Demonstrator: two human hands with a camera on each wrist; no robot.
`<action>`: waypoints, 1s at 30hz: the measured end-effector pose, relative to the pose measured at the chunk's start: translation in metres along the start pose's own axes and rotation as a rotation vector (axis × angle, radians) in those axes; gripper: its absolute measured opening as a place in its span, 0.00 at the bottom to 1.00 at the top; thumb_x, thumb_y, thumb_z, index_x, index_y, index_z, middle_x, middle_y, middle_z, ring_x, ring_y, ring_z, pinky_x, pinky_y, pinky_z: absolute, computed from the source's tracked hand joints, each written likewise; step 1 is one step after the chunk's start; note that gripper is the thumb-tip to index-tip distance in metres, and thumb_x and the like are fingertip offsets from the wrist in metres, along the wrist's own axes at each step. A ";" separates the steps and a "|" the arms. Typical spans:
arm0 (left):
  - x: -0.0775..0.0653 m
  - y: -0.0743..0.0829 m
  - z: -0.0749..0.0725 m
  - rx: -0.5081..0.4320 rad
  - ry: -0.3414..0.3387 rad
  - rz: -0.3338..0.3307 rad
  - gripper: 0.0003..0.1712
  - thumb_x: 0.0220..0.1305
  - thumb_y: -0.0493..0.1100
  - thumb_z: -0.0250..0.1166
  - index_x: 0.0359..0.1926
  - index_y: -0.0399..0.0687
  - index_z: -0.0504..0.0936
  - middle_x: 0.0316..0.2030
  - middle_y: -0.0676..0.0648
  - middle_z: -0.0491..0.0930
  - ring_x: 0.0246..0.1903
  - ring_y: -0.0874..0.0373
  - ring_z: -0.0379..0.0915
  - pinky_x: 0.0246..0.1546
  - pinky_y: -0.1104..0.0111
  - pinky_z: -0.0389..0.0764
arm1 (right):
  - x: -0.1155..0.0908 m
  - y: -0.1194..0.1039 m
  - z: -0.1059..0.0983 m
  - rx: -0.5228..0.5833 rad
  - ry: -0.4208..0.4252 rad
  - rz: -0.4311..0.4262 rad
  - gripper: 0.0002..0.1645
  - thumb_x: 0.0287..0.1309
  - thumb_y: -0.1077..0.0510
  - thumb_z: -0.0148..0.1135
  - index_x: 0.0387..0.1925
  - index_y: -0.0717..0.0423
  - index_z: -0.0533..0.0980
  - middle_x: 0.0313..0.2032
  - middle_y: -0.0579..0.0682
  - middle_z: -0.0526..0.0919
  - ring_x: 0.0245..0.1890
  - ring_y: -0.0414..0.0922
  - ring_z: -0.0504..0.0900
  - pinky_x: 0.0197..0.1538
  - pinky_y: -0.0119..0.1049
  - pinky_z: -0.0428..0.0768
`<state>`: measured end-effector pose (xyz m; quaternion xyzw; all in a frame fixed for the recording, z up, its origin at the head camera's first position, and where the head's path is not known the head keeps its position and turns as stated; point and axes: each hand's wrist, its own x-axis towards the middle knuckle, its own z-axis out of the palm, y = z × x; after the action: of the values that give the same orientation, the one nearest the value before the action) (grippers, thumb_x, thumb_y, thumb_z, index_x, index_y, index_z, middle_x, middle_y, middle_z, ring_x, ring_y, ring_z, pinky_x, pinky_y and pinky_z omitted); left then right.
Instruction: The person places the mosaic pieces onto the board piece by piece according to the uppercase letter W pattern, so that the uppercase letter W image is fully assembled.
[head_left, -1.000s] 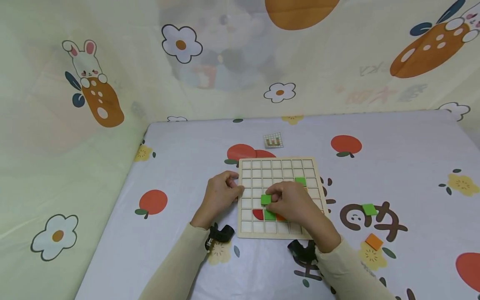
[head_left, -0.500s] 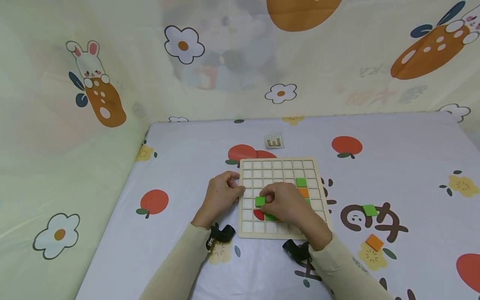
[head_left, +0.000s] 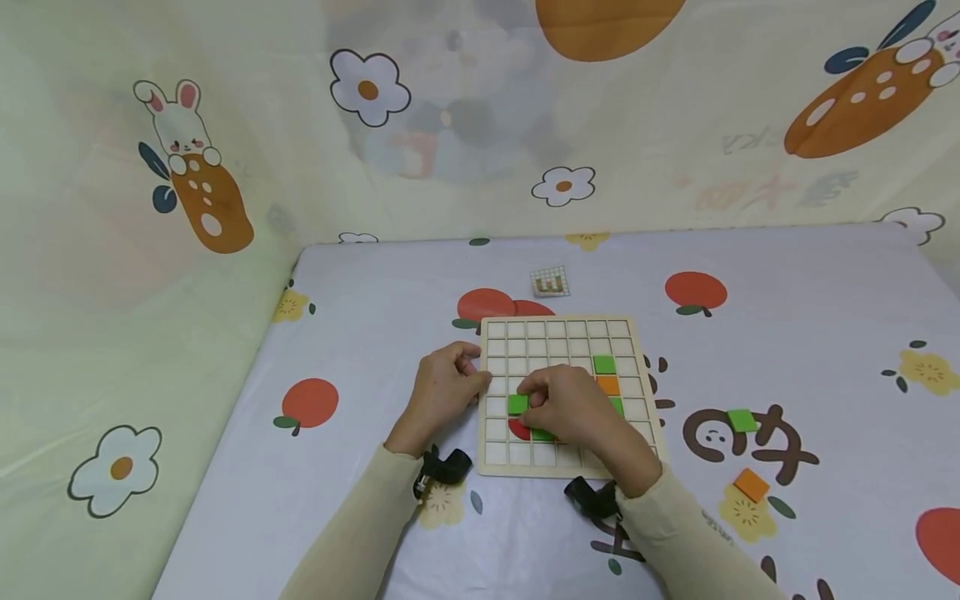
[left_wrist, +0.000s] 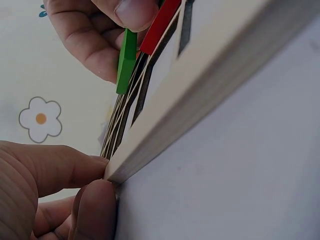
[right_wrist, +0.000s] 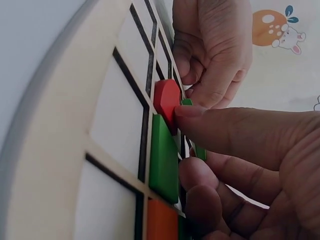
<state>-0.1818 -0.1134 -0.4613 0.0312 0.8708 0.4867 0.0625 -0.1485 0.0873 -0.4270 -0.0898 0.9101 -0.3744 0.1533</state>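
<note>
My right hand (head_left: pixel 573 408) pinches a small green square tile (head_left: pixel 517 405) over a cell near the left side of the wooden grid board (head_left: pixel 537 330). In the left wrist view this tile (left_wrist: pixel 127 62) is seen edge-on, its lower end right at the grid. A red quarter-round piece (head_left: pixel 518 429) lies in the cell just below, close under the right thumb. Beside the red piece sits another green tile (right_wrist: pixel 164 159), followed by an orange tile (right_wrist: pixel 160 220). My left hand (head_left: pixel 438 392) holds the board's left edge between thumb and fingers.
Farther up on the board's right side are a green tile (head_left: pixel 604 364) and an orange one (head_left: pixel 608 386). Off the board to the right lie a loose green tile (head_left: pixel 742 420) and an orange tile (head_left: pixel 751 485). A small gridded pattern card (head_left: pixel 550 282) lies behind the board.
My right hand has moved left with the green tile and brought it down over the cell above the red piece. The left hand stays on the board's edge.
</note>
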 end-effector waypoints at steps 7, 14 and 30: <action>0.001 -0.001 0.000 0.001 0.001 0.007 0.21 0.63 0.37 0.71 0.56 0.36 0.82 0.27 0.48 0.80 0.20 0.61 0.77 0.24 0.71 0.78 | 0.001 0.001 -0.001 0.012 -0.013 0.013 0.15 0.53 0.61 0.79 0.43 0.56 0.88 0.26 0.47 0.79 0.28 0.44 0.75 0.30 0.35 0.75; 0.000 0.001 0.001 0.006 0.007 0.009 0.20 0.63 0.37 0.71 0.56 0.36 0.82 0.27 0.48 0.80 0.19 0.61 0.76 0.23 0.71 0.76 | 0.002 0.002 -0.001 0.005 -0.007 0.003 0.14 0.52 0.60 0.79 0.43 0.56 0.88 0.25 0.46 0.78 0.27 0.43 0.75 0.30 0.35 0.74; -0.001 0.002 -0.001 0.016 -0.001 0.005 0.20 0.63 0.37 0.71 0.56 0.37 0.82 0.26 0.49 0.80 0.20 0.61 0.76 0.24 0.71 0.76 | 0.001 0.001 -0.001 -0.008 -0.016 -0.010 0.14 0.53 0.59 0.79 0.43 0.55 0.88 0.25 0.46 0.78 0.24 0.42 0.74 0.30 0.36 0.74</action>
<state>-0.1810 -0.1132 -0.4588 0.0339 0.8745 0.4799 0.0613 -0.1500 0.0885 -0.4274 -0.0978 0.9099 -0.3707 0.1584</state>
